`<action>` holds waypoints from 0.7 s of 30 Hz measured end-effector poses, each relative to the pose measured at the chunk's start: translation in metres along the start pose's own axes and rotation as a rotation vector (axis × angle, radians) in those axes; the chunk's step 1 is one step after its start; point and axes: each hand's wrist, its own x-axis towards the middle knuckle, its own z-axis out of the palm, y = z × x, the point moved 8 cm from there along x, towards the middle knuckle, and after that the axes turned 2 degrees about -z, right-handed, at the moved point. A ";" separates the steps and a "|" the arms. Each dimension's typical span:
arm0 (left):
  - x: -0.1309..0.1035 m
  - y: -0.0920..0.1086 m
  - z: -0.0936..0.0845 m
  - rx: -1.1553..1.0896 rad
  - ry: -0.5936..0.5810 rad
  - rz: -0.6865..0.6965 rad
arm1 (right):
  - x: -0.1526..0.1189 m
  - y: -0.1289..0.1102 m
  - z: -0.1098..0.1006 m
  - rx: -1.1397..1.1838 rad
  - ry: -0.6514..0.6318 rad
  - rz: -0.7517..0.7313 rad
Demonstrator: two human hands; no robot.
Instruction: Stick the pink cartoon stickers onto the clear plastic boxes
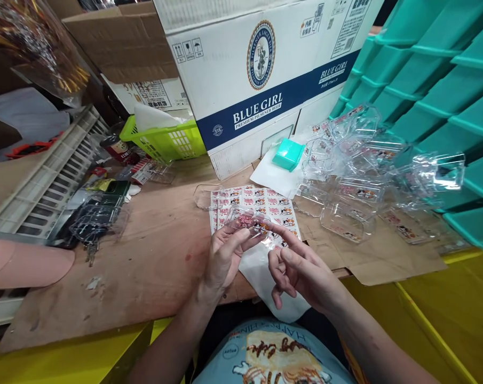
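Observation:
My left hand [225, 256] is closed on the edge of a small clear plastic box [254, 220], thumb on top and fingers beneath. A printed sticker [247, 223] with red lettering and a cartoon cat shows on the box. My right hand [299, 264] holds nothing; its index finger reaches out to the box's right side, while the other fingers are apart and partly curled. Under the box lies a sheet of stickers [283, 208], with white backing paper [259, 266] below it. Another clear plastic piece [202, 196] rests at the sheet's upper left.
Several clear plastic boxes [359, 186] are heaped on the right, near a small teal packet [288, 153]. Stacked teal bins [437, 101] rise behind them. A white beer carton [225, 64] and a lime basket [173, 141] stand at the back. A pink bottle [29, 264] lies left.

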 end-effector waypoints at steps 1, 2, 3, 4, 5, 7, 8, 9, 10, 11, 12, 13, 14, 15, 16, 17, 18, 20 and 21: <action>0.000 0.000 -0.001 -0.012 0.009 -0.004 | 0.000 0.000 0.000 -0.023 0.012 0.004; 0.001 -0.001 -0.002 -0.017 0.019 -0.003 | 0.000 0.000 0.000 -0.044 0.020 0.008; 0.001 -0.001 -0.003 -0.017 0.032 0.007 | 0.001 0.001 0.000 -0.065 0.027 0.010; 0.002 -0.001 -0.004 -0.011 0.046 0.019 | 0.001 0.001 0.000 -0.087 0.033 0.011; 0.002 -0.001 -0.004 -0.002 0.062 0.035 | 0.002 0.001 0.001 -0.115 0.037 0.006; 0.003 -0.001 -0.004 0.013 0.092 0.066 | 0.003 0.000 0.001 -0.216 0.060 -0.029; 0.002 -0.001 -0.005 0.017 0.108 0.081 | 0.003 -0.002 -0.001 -0.314 0.083 -0.057; 0.002 -0.001 -0.005 0.017 0.123 0.094 | 0.003 -0.005 -0.002 -0.459 0.115 -0.092; 0.001 -0.001 -0.005 0.014 0.136 0.105 | 0.002 -0.009 -0.005 -0.652 0.167 -0.140; 0.001 -0.001 -0.005 0.009 0.153 0.116 | 0.000 -0.016 -0.007 -0.879 0.242 -0.204; 0.001 -0.001 -0.006 0.005 0.167 0.127 | -0.003 -0.023 -0.008 -1.116 0.329 -0.280; 0.000 0.000 -0.007 0.003 0.179 0.138 | -0.006 -0.030 -0.006 -1.336 0.404 -0.360; 0.000 0.001 -0.008 0.002 0.188 0.150 | -0.009 -0.035 -0.001 -1.519 0.448 -0.438; 0.000 0.002 -0.008 0.002 0.190 0.159 | -0.010 -0.036 0.004 -1.660 0.451 -0.500; 0.000 0.003 -0.009 0.001 0.188 0.165 | -0.009 -0.035 0.009 -1.765 0.417 -0.535; 0.000 0.003 -0.008 -0.001 0.181 0.163 | -0.008 -0.032 0.013 -1.843 0.362 -0.542; -0.001 0.004 -0.007 -0.006 0.172 0.154 | -0.006 -0.030 0.014 -1.894 0.322 -0.531; -0.004 0.003 -0.004 -0.019 0.165 0.123 | -0.006 -0.037 0.010 -1.892 0.353 -0.513; -0.006 0.002 0.000 -0.020 0.154 0.097 | -0.007 -0.044 0.006 -1.828 0.395 -0.517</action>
